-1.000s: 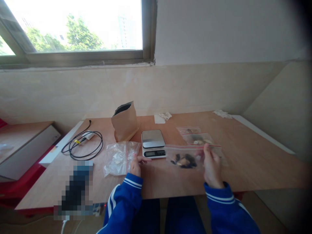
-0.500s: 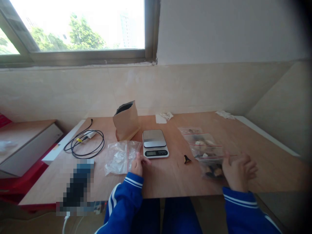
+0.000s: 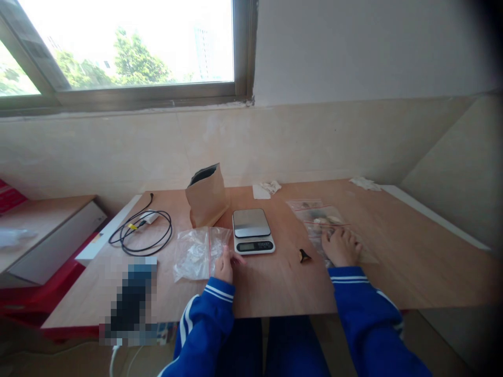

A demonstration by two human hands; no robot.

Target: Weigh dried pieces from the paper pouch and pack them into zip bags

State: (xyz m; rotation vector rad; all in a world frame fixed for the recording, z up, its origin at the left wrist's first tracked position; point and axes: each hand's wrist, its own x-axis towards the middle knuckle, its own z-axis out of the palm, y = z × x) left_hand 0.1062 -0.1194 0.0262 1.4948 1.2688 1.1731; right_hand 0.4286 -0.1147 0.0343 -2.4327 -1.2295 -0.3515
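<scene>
My left hand (image 3: 223, 266) rests on the table with its fingers apart, beside a clear zip bag (image 3: 193, 256) holding more crumpled clear plastic. A kitchen scale (image 3: 253, 230) with a silver plate stands just beyond that hand; its plate bears nothing. My right hand (image 3: 342, 248) lies flat, fingers stretched, over a row of overlapping zip bags (image 3: 316, 222). Pale and dark pieces show through their plastic, too unclear to name; the hand covers part of them. Between both hands sits a small black-and-tan piece (image 3: 304, 256).
An open brown paper pouch (image 3: 208, 198) stands behind the clear bag. A coiled black cable (image 3: 143, 242) and a blurred-out dark object (image 3: 131, 301) lie at left. Crumpled white paper (image 3: 271, 187) is by the wall, with another scrap (image 3: 365, 183) farther right.
My right hand has moved left and away from me, from the near end of the bags onto them. The front bag with dark pieces no longer shows where it lay. My left hand stays put.
</scene>
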